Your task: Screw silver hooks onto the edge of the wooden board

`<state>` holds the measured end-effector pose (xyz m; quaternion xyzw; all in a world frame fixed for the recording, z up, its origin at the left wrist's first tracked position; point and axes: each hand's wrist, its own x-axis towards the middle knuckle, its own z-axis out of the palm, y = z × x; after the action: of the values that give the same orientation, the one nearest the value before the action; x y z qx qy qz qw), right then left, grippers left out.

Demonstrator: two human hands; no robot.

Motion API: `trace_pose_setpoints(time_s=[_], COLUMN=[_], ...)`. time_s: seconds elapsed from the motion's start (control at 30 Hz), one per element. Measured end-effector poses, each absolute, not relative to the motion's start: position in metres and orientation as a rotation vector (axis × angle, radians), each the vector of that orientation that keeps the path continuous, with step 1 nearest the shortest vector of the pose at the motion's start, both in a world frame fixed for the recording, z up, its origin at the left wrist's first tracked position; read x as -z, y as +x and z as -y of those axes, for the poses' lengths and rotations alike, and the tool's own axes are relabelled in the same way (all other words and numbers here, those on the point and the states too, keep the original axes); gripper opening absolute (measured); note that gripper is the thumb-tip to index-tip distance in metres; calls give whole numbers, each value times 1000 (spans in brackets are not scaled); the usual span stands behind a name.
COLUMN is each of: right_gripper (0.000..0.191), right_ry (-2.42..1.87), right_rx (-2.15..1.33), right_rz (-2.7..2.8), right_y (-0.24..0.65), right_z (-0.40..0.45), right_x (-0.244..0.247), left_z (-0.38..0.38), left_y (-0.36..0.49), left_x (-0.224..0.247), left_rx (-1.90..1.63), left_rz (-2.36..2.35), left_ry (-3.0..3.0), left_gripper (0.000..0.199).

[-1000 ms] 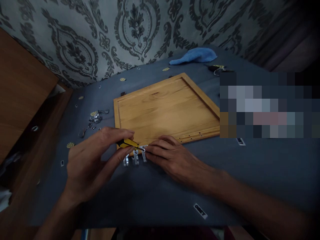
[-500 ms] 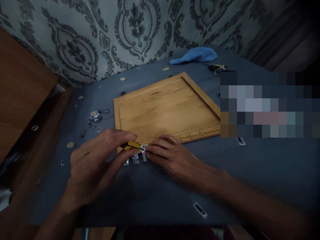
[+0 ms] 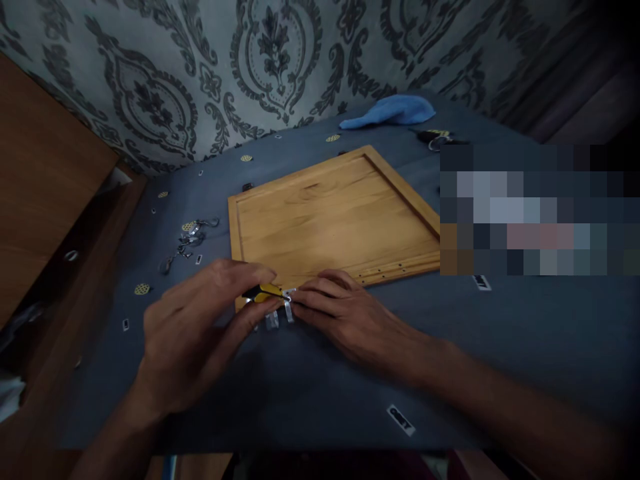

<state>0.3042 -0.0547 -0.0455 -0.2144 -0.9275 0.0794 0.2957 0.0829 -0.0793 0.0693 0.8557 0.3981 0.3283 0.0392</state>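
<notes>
My left hand (image 3: 200, 320) is closed around a small screwdriver (image 3: 268, 292) with a yellow and black handle, pinched between thumb and fingers. Its tip meets a shiny metal bracket (image 3: 289, 308) at the near edge of a framed wooden panel (image 3: 320, 220). From the other side, the fingertips of my right hand (image 3: 340, 307) press together against that bracket; they partly hide it. Another metal bracket (image 3: 271, 320) hangs at the same edge, just left of the first. Small dark holes dot the panel's near rail, right of my right hand.
Loose metal hardware (image 3: 190, 239) lies left of the panel on the dark blue patterned cloth (image 3: 320, 393). A blue rag (image 3: 393, 111) rests near the wall, and a dark tool (image 3: 435, 137) sits at the back right. A pixelated patch covers the right side. A wooden cabinet (image 3: 45, 127) stands left.
My left hand has shifted very slightly right with the screwdriver, whose handle looks a little turned. My right hand and the panel are practically where they were.
</notes>
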Motion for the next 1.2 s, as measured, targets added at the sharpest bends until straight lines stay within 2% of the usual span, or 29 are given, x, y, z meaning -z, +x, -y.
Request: trace_pose_setpoints(time_s=[0.33,0.93,1.2], right_gripper=[29,26,28], right_ry=[-577,-575,-580], right_rx=[-192,-200,-227], right_rz=[2456,2470,2483], right_y=[305,304,305], right_z=[55,54,55], right_x=[46,47,46], left_z=[79,76,74], left_y=[72,75,75], left_x=[-76,-65,-60], left_rx=[-1273,-1098,-1130], left_rz=[-1363,-1474,-1366], left_ry=[2362,2478,2468], left_gripper=[28,20,22])
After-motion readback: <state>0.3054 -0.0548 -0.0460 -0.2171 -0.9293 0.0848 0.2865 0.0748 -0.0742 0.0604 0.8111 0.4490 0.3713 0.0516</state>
